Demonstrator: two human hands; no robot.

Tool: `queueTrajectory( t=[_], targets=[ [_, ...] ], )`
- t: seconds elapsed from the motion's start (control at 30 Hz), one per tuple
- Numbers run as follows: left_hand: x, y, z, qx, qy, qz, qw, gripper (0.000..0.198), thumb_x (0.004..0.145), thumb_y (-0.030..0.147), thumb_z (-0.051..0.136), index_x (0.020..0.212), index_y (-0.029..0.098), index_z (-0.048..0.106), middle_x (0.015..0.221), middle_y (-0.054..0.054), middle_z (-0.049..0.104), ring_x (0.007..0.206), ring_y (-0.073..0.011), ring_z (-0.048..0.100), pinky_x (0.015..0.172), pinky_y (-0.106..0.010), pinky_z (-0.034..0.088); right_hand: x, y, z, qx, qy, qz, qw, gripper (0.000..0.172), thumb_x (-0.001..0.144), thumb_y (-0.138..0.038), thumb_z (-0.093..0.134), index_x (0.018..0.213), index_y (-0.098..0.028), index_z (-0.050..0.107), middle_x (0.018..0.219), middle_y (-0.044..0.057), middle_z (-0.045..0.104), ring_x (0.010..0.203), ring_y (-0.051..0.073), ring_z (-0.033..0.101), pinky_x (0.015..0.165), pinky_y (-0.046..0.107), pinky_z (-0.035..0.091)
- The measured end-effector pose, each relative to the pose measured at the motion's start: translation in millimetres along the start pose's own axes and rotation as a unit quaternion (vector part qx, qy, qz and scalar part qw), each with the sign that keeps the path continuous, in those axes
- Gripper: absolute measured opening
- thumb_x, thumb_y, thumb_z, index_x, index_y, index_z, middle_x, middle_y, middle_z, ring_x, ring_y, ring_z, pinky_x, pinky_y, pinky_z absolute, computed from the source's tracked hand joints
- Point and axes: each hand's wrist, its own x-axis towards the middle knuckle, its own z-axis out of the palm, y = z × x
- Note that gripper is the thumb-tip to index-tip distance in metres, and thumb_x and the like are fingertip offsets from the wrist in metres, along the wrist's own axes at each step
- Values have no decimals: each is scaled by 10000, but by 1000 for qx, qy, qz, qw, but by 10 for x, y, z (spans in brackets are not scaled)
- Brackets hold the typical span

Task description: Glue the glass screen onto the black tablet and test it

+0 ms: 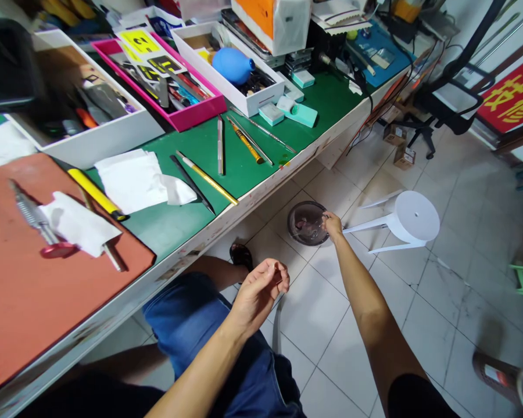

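Observation:
My right hand (331, 225) reaches out over the right rim of a round dark bin (307, 223) on the tiled floor, its fingers closed; what they hold, if anything, is too small to make out. Some crumpled scraps lie inside the bin. Above my lap, my left hand (264, 287) is raised with its fingers curled toward the thumb, and I cannot make out anything held there. A white stool (416, 216) lies or stands just right of the bin.
A green-matted workbench (174, 226) runs along the left, bearing tools, a white tissue (128, 180), a pink tray (192, 116) and white boxes. An office chair (455, 104) stands at the back right, and a brown cylinder (497, 371) at the lower right.

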Motion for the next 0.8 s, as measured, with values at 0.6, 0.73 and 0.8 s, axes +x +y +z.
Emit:
queueTrajectory(
  t=[0.6,0.73,0.8],
  targets=[
    [369,-197,-74,10,3,4,1000,414,903,460,861,762,180,592,574,72,466,504,-84,439,528,-215,361,-1094,-568,-196,148,-42,-97,983,314,1026,-454,748,1042,-141,728,869,8,719,674,125,666,643,273,591],
    [466,-220,136,45,22,47,998,332,1039,476,701,958,155,677,791,19,638,617,-113,579,605,-263,535,-1571,-855,-197,156,23,-193,969,471,941,-624,746,919,-153,730,724,19,694,641,162,669,607,284,544],
    [392,-151,313,67,33,75,994,302,1041,445,706,1173,173,699,1088,-62,722,867,-177,703,766,-344,625,-1813,-899,-140,177,28,-248,952,495,945,-586,726,1229,-180,717,1124,83,774,1048,231,741,879,352,596]
  ],
)
